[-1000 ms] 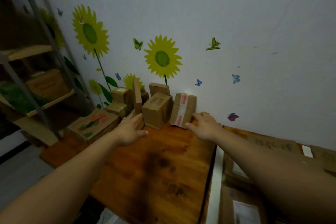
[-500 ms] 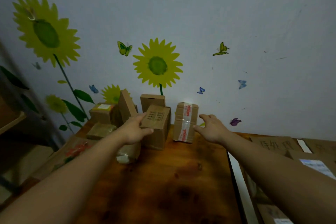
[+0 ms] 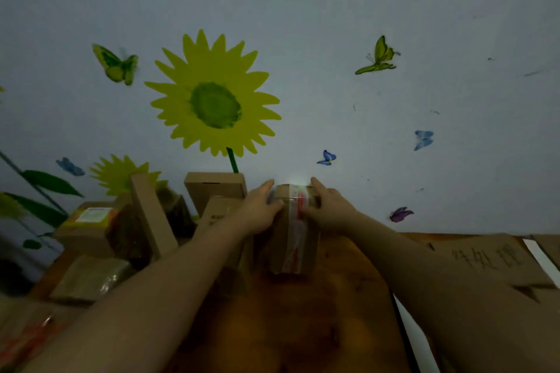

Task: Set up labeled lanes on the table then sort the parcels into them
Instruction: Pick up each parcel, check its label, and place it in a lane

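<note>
- Two hands clamp one box: left hand (image 3: pixel 260 210) fingers (image 3: pixel 268 188) curl over its top left edge, right hand (image 3: pixel 330 212) fingers (image 3: pixel 316 186) curl over its top right edge. Thumbs are too dim to place.
- The taped parcel (image 3: pixel 295 239) stands upright at the far edge of the wooden table (image 3: pixel 303 327), close to the wall (image 3: pixel 394 9), with a white-and-red tape strip down its near face.
- Step, judged: sorting. The grip is taken and the base looks still on the table.
- Next move calls for a straight lift clear of the front box (image 3: pixel 216 218) just beside it on the left, then a carry right toward the lettered cardboard sheet (image 3: pixel 491 257), likely a lane label. Its writing is unreadable, so the lane is unsure.
- Counts: 2 hands, 1 taped parcel.
- At least 5 other parcels lie to the left: front box, back box (image 3: pixel 215 188), tilted thin box (image 3: pixel 151 215), labelled box (image 3: pixel 88 227), flat wrapped parcel (image 3: pixel 91 278). More are blurred.
- 1 lettered sheet. A second sheet edge (image 3: pixel 548 247) shows far right, and no writing can be made out on it.
</note>
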`<state>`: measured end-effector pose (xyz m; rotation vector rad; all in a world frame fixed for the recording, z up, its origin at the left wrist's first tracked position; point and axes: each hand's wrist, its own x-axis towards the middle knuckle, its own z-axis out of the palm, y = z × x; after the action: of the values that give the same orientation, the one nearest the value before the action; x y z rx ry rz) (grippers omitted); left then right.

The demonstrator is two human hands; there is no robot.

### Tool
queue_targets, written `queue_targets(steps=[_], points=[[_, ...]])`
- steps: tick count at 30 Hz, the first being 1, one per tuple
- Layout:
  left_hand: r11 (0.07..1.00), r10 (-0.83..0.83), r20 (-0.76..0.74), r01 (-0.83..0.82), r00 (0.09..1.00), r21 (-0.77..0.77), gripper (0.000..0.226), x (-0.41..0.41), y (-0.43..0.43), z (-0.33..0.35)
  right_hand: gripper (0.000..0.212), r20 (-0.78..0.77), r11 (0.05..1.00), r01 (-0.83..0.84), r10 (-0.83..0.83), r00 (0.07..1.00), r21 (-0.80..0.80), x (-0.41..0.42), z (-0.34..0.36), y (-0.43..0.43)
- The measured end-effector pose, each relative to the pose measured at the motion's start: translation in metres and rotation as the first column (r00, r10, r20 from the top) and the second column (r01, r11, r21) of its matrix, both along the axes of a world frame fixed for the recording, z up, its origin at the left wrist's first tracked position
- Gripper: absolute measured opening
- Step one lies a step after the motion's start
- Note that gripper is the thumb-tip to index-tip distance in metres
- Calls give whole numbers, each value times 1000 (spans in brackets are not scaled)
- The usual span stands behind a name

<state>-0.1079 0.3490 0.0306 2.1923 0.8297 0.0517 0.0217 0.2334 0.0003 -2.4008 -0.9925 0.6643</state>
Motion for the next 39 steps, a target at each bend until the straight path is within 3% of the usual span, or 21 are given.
queue_targets(steps=[2, 5, 8, 11, 14, 17, 19, 21, 23, 25, 27, 30, 35, 37, 39], points=[[999, -4, -17, 3, 1000, -41, 66, 17, 5, -16, 76, -42, 1000, -2, 1, 999, -6, 5, -14, 9], [994, -13, -55, 7, 998, -107, 56, 28, 5, -35, 48, -119, 990, 90, -77, 990, 113, 2, -23, 7], [987, 66, 79, -53, 995, -153, 25, 20, 0, -47, 29, -128, 962, 214, -194, 972, 167, -13, -23, -12], [988, 123, 110, -111, 986, -107, 27, -2, -11, -51, 28, -225, 912, 315, -260, 939, 262, -40, -24, -37], [946, 106, 84, -74, 991, -316, 54, -30, -21, -44, 48, -415, 898, 377, -262, 871, 226, -66, -23, -57], [834, 31, -50, -54, 998, -549, 26, -64, -38, -42, 43, -510, 939, 320, -215, 833, 127, -96, -21, -79], [741, 100, -95, -138, 990, -657, 21, -91, -59, -46, 42, -545, 950, 298, -202, 814, 93, -124, -28, -96], [766, 158, -61, -161, 986, -623, 25, -116, -78, -54, 33, -570, 916, 377, -237, 786, 138, -154, -35, -111], [794, 216, 34, -155, 976, -588, 45, -138, -97, -52, 30, -626, 837, 493, -257, 736, 236, -179, -33, -123], [757, 268, 113, -136, 957, -640, 65, -159, -109, -44, 53, -604, 768, 529, -240, 760, 361, -197, -22, -134], [706, 284, 182, -77, 941, -704, 68, -180, -117, -27, 80, -522, 743, 488, -219, 824, 458, -217, -4, -146], [689, 258, 318, 57, 912, -723, 74, -210, -128, 0, 93, -428, 727, 425, -198, 882, 540, -246, 20, -165], [818, 131, 502, 193, 855, -542, 83, -248, -151, 38, 87, -438, 617, 429, -148, 887, 660, -283, 58, -200], [853, 49, 534, 242, 844, -462, 83, -257, -158, 50, 76, -464, 531, 461, -138, 875, 712, -287, 72, -213], [888, -27, 540, 268, 841, -373, 81, -264, -170, 61, 60, -451, 503, 466, -159, 878, 728, -289, 86, -224]])
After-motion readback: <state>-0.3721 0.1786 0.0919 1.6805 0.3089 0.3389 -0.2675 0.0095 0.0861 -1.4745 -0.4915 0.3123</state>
